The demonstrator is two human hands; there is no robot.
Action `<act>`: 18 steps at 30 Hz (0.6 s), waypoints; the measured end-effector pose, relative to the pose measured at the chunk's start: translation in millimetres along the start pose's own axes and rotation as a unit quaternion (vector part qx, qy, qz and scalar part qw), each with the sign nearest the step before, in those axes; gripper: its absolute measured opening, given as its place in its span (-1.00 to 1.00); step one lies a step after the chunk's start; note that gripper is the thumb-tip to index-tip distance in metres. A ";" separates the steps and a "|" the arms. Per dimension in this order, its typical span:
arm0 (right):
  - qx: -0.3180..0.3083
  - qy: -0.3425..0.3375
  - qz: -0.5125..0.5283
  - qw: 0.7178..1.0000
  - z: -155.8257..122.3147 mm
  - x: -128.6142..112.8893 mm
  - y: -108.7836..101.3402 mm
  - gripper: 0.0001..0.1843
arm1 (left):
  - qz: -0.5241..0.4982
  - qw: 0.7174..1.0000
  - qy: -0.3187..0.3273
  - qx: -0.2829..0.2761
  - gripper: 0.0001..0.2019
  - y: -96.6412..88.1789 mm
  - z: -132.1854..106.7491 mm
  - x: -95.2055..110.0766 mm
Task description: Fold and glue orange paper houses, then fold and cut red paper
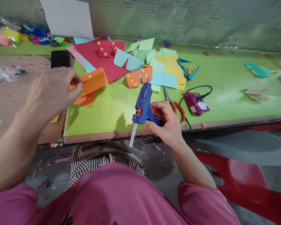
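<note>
Blue plastic glue gun [144, 97] sits in your right hand [170, 128], fingers [163, 108] wrapped around it above the near side of the green surface [99, 117]. Your left hand [49, 87], fingertips close together, is at the folded orange paper [96, 79] on the left; whether they pinch it cannot be told. Farther off, red [107, 47], light-blue [120, 57] and orange cutouts [135, 77] already bear yellow squares [102, 49]; pale-green pieces [146, 45] show none, seemingly undecorated.

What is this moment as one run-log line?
left hand: at orange paper | right hand: holding blue glue gun | scissors: on green tabletop
</note>
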State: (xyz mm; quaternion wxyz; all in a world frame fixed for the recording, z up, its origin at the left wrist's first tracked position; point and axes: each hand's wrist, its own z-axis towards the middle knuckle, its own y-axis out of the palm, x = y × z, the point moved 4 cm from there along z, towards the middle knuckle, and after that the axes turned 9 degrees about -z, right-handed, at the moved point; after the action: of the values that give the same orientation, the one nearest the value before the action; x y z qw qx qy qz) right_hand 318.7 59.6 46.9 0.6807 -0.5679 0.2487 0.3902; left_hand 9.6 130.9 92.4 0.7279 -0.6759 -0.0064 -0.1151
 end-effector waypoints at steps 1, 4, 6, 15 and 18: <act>0.004 0.005 0.002 1.000 0.4 0.6 -1.2 -0.58 | 0.002 1.000 0.011 -0.020 -0.61 3.7 -0.2 -0.8; 0.016 0.023 0.008 1.000 1.8 4.5 -5.4 -0.54 | -0.040 0.987 0.077 -0.131 -0.58 23.5 -2.4 6.4; 0.025 0.034 0.015 0.999 2.4 7.3 -7.0 -0.52 | -0.082 0.975 0.124 -0.164 -0.52 36.4 -0.6 22.0; -0.027 0.036 0.056 0.997 -13.0 15.1 7.8 -0.59 | -0.043 0.926 0.324 -0.189 -0.58 105.8 71.0 127.6; -0.064 0.094 0.154 0.981 -20.1 27.6 10.0 -0.50 | -0.023 0.938 0.294 -0.184 -0.51 115.6 97.3 128.8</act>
State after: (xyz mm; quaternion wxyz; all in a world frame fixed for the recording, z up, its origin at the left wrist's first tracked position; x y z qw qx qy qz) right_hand 328.5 47.5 14.9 0.5483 -0.5993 0.3706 0.4504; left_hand 169.6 213.2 8.5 0.5576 -0.7335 0.2140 -0.3246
